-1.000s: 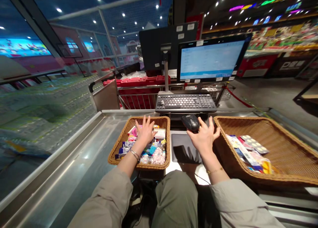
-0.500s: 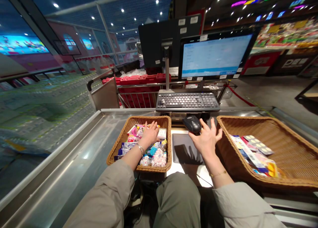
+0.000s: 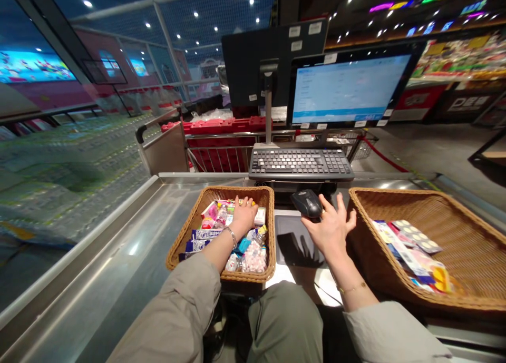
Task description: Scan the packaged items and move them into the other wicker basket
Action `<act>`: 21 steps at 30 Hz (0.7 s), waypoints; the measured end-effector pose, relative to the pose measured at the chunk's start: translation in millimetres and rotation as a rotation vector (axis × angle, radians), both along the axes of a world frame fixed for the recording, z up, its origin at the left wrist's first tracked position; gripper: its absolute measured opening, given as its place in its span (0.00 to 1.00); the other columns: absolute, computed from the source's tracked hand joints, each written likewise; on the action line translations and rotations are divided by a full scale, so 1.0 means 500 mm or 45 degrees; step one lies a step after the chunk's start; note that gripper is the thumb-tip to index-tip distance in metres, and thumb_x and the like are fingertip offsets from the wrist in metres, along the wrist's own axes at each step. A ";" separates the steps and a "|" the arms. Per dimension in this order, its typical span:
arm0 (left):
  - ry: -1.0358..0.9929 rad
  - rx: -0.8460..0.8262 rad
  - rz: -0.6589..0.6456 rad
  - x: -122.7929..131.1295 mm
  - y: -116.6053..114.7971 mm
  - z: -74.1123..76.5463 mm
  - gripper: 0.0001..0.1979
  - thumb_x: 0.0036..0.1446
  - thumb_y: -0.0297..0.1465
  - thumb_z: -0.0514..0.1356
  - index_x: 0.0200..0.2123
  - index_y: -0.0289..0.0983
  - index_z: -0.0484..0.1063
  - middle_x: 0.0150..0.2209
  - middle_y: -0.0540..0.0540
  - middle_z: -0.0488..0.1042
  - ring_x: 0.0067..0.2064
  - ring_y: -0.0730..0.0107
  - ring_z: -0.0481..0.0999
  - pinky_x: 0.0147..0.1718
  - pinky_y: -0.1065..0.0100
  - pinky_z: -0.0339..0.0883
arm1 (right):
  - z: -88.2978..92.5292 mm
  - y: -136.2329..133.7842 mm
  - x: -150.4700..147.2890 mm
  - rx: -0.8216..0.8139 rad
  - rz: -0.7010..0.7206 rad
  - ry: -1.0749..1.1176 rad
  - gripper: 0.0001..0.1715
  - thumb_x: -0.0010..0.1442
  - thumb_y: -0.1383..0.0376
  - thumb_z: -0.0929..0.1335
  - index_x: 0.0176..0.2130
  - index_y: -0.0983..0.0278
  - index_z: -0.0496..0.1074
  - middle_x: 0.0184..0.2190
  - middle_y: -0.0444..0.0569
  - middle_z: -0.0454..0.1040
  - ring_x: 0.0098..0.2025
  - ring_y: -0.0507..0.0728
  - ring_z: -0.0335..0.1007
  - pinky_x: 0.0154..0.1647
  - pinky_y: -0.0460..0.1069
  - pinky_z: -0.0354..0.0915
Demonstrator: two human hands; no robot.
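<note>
My left hand (image 3: 244, 215) is inside the left wicker basket (image 3: 270, 236), its fingers stretched over the small packages near the far side. Close to its fingertips is a small white box (image 3: 260, 216). Around the wrist lie blue-and-white packets (image 3: 207, 233), a pink package (image 3: 210, 211) and a clear container of pink-and-white pieces (image 3: 254, 256). My right hand (image 3: 332, 223) hovers with fingers spread, holding nothing. Just beyond its thumb is a black, rounded device (image 3: 307, 202), like a barcode scanner head; whether the hand touches it I cannot tell.
A larger wicker basket (image 3: 474, 247) at right holds flat packages, including a blister-style pack (image 3: 417, 235). Ahead stand a keyboard (image 3: 300, 164) and a lit monitor (image 3: 350, 91). A dark flat plate (image 3: 296, 242) lies between the baskets. The metal counter (image 3: 130, 247) extends left.
My left hand has shifted slightly right within the basket. My right hand stays spread beside the black device. The whole view has shifted a little.
</note>
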State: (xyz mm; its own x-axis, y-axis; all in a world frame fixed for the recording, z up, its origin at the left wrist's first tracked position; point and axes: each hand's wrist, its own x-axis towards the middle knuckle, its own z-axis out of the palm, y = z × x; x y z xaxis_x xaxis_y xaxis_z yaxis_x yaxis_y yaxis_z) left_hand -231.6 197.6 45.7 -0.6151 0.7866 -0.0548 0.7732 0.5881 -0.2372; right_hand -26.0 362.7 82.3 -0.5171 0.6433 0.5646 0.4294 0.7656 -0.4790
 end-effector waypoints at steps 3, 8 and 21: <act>0.005 0.017 0.018 0.003 0.002 -0.003 0.31 0.57 0.36 0.67 0.63 0.46 0.67 0.71 0.38 0.61 0.73 0.46 0.56 0.69 0.33 0.37 | -0.001 -0.003 -0.002 0.010 0.003 -0.009 0.15 0.56 0.54 0.68 0.32 0.60 0.79 0.61 0.53 0.75 0.74 0.69 0.46 0.69 0.75 0.36; -0.003 0.039 0.056 0.004 0.006 -0.009 0.26 0.62 0.31 0.62 0.63 0.45 0.67 0.71 0.38 0.62 0.73 0.47 0.56 0.69 0.31 0.36 | -0.002 -0.004 0.000 0.005 0.013 0.004 0.14 0.56 0.54 0.69 0.31 0.61 0.79 0.60 0.53 0.75 0.74 0.69 0.46 0.69 0.76 0.36; -0.093 0.192 -0.021 0.008 -0.015 0.019 0.36 0.53 0.29 0.70 0.62 0.47 0.61 0.70 0.38 0.62 0.72 0.42 0.57 0.65 0.26 0.45 | -0.008 0.003 0.009 0.016 0.026 0.018 0.14 0.56 0.55 0.69 0.32 0.61 0.79 0.61 0.53 0.74 0.74 0.71 0.47 0.69 0.77 0.38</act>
